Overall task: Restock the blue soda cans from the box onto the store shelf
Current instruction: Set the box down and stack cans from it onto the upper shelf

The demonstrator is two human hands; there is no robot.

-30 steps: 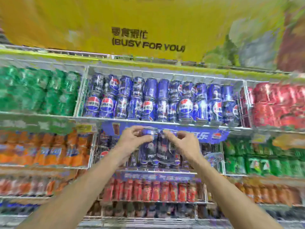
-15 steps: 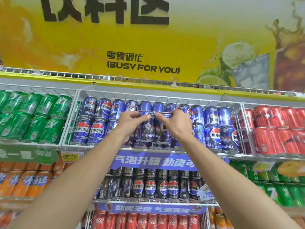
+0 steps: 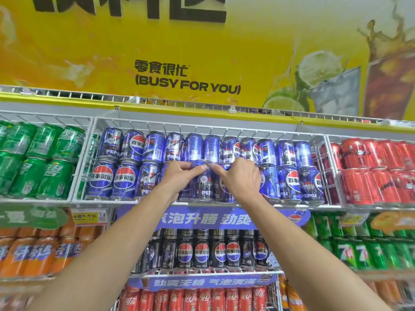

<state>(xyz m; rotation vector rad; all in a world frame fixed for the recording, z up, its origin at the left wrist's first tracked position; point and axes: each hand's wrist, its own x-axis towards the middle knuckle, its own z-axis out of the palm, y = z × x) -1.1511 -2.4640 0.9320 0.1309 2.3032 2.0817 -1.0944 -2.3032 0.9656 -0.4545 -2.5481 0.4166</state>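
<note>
A: Where are the hands?

B: Both are raised to the top shelf (image 3: 202, 204), at the middle of the white wire bay that carries the blue cans. The left hand (image 3: 179, 178) and the right hand (image 3: 241, 179) meet at the upper rim of a blue soda can (image 3: 204, 187) standing in the lower row.

A: And the fingers?

B: The left thumb and forefinger are pressed together on the can's top edge, pinching it. The right forefinger and thumb touch the same rim from the other side, also closed in a pinch. Whether the right hand also grips the neighbouring can (image 3: 224, 189) behind it, I cannot tell; its palm hides most of that one.

A: Is the can on the shelf?

B: Its base sits level with the front lip, upright, in line with the other cans of the lower row. A second tier of blue cans (image 3: 211, 148) is stacked directly above, just over the knuckles.

A: What surrounds the bay?

B: Green cans (image 3: 42, 158) fill the bay to the left, red cans (image 3: 372, 173) the one to the right. Below hangs a blue banner (image 3: 202, 219) with white characters, and under it a row of black cans (image 3: 202, 252). Orange cans (image 3: 33, 252) sit lower left. A yellow sign (image 3: 186, 83) reading "BUSY FOR YOU" runs above everything.
</note>
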